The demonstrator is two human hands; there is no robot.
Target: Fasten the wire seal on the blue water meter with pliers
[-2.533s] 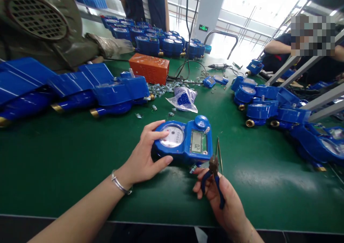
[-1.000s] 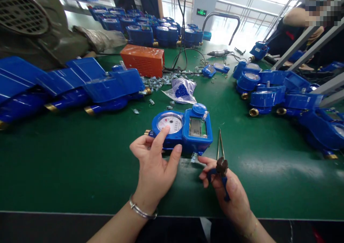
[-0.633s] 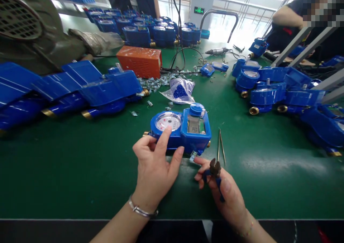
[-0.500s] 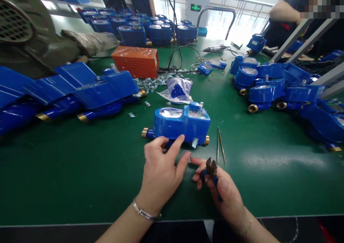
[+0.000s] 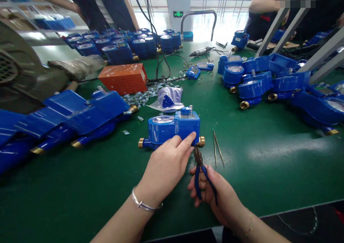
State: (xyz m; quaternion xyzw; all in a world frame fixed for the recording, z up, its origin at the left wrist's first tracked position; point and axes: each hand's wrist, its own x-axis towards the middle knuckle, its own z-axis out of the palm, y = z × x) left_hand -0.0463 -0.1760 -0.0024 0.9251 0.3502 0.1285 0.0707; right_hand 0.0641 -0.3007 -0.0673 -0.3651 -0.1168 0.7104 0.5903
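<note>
A blue water meter (image 5: 161, 130) with brass threaded ends stands upright in front of me. My left hand (image 5: 168, 162) lies against its front right side, the index fingertip touching the casing and the other fingers bunched below. What those fingers pinch is hidden; the small clear seal tag at that corner is out of sight. My right hand (image 5: 212, 189) is closed around the blue handles of a pair of cutting pliers (image 5: 198, 158). The plier jaws point up, close by my left fingertips. To the right lie metal tweezers (image 5: 217, 148) on the green table (image 5: 94, 193).
Behind the meter is a plastic bag of small blue parts (image 5: 168, 101), beside scattered clear tags (image 5: 137, 99) and an orange box (image 5: 123, 79). More blue meters stand left (image 5: 91, 112), right (image 5: 258, 87) and at the back. Two other people are across the table.
My left hand has moved right along the meter and now covers the tag. The pliers, turned upright, have come up to my left fingertips. The view has shifted.
</note>
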